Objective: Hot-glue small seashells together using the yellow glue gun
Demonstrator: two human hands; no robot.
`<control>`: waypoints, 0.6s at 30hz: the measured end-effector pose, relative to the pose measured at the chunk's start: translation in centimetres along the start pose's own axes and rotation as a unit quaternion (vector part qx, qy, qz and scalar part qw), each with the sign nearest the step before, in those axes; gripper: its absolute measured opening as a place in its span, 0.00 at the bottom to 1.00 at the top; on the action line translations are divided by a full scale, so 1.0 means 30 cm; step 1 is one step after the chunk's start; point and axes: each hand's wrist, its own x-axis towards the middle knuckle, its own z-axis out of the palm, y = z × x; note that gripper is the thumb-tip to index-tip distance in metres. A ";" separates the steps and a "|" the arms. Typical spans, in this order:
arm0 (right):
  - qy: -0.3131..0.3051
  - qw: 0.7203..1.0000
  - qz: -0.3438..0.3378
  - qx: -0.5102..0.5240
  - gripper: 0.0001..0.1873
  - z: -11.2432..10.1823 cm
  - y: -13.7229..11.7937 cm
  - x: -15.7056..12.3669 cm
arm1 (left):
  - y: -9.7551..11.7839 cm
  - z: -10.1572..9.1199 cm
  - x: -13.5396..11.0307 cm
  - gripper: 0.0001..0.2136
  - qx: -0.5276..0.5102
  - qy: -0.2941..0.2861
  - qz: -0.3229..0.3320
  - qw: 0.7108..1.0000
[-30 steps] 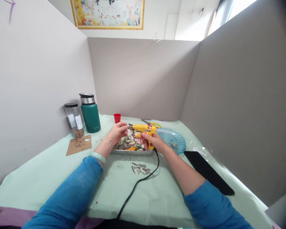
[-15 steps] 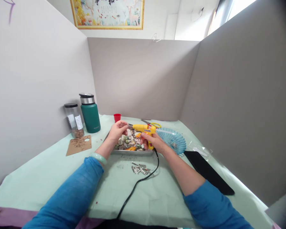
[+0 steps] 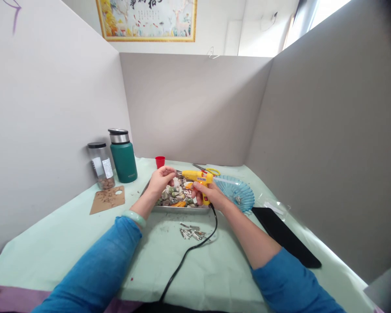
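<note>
My right hand (image 3: 208,193) is wrapped round the handle of a yellow hot glue gun (image 3: 195,175), whose nozzle points left. A clear glue stick (image 3: 226,180) juts from its back end. My left hand (image 3: 163,179) is pinched at the nozzle tip; whatever its fingertips hold is too small to make out. Both hands are above a metal tray (image 3: 182,210) filled with shells or stones (image 3: 172,194) and some orange pieces. Small silvery clips (image 3: 192,232) lie in a loose pile on the cloth in front of the tray.
A black cord (image 3: 185,254) runs from the glue gun to the front edge. Right are a blue glass plate (image 3: 244,192) and a black slab (image 3: 285,237). Behind stand a red cup (image 3: 160,162) and yellow-handled scissors (image 3: 212,171). Left are a green bottle (image 3: 124,163), a jar (image 3: 101,165) and a brown board (image 3: 107,200).
</note>
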 end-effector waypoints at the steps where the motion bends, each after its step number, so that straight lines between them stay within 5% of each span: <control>1: 0.000 1.000 0.000 -0.005 0.25 0.000 0.000 0.000 | 0.000 -0.001 -0.001 0.11 -0.003 0.003 -0.001 1.000; 18: -0.006 1.000 -0.003 -0.022 0.23 0.000 -0.001 -0.006 | -0.005 -0.009 0.000 0.16 -0.019 -0.015 -0.059 0.998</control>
